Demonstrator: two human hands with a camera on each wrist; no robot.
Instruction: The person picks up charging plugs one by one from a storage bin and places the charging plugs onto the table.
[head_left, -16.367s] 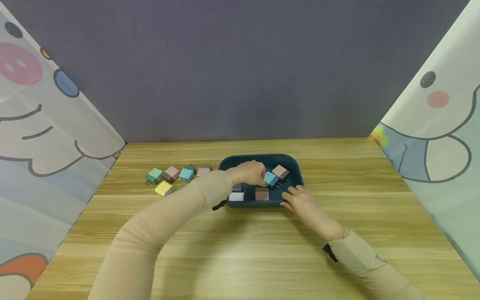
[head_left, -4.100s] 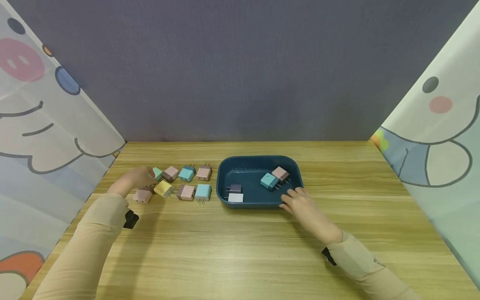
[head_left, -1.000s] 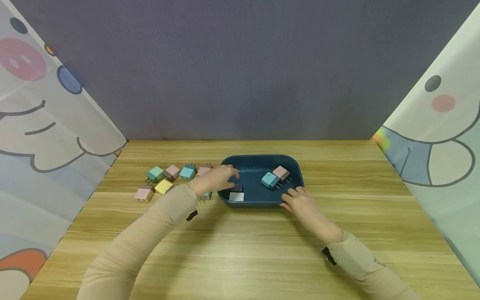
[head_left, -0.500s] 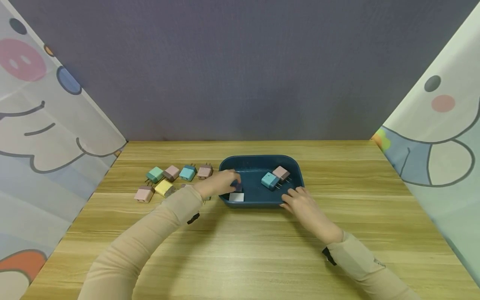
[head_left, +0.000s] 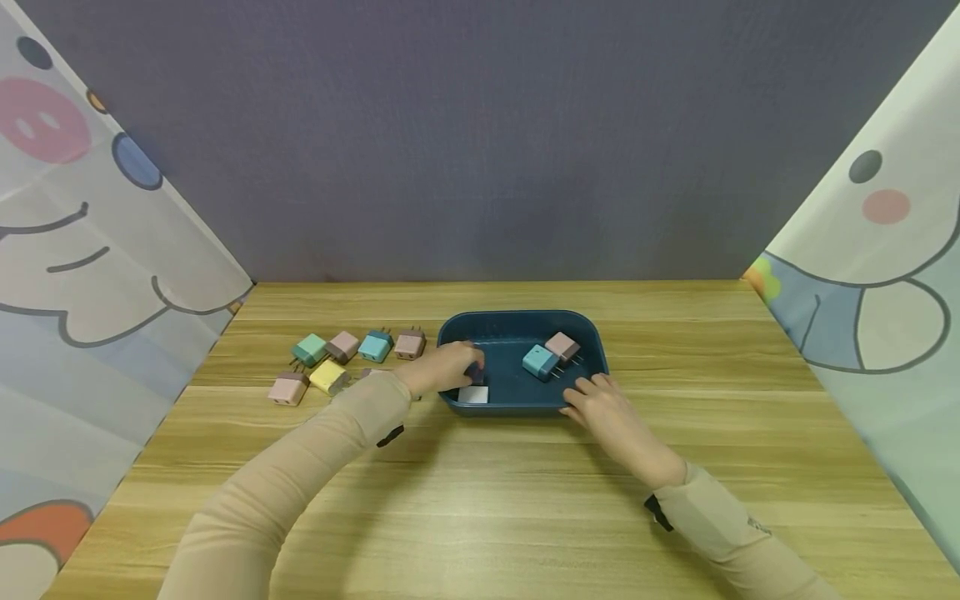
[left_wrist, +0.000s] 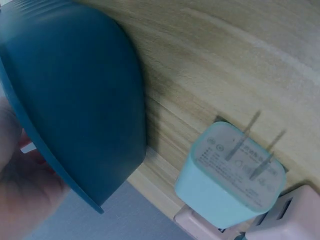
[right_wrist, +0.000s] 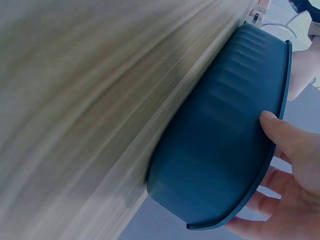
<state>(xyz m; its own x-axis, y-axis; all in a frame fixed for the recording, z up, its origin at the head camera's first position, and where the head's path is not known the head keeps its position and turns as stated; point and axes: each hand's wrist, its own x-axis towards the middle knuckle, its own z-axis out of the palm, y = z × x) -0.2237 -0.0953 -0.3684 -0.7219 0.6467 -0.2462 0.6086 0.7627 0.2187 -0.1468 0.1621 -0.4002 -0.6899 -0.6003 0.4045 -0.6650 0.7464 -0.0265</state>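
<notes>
My left hand (head_left: 448,367) reaches over the left end of a dark blue plastic tray (head_left: 517,410), its fingers curled round a dark purple plug charger (head_left: 476,376). A white charger (head_left: 473,395) lies just in front of it. In the left wrist view the tray wall hides most of those fingertips. My right hand (head_left: 609,408) grips the tray's front right rim; the right wrist view shows the thumb (right_wrist: 280,129) on the outer wall and the fingers over the rim. A light blue charger (head_left: 537,362) and a pink one (head_left: 562,345) lie together in the tray's right half.
Left of the tray, several chargers lie on the wooden table (head_left: 540,508): green (head_left: 310,348), yellow (head_left: 327,377), blue (head_left: 374,347) and pink (head_left: 288,388) among them. A light blue charger (left_wrist: 220,175) stands beside the tray's left end, prongs up in the left wrist view. A grey panel (head_left: 487,150) rises behind.
A pink-brown charger has gone from the tray; one now lies at the table's left. My left hand has come from the green charger to the tray and closed on the purple charger. Right hand unmoved.
</notes>
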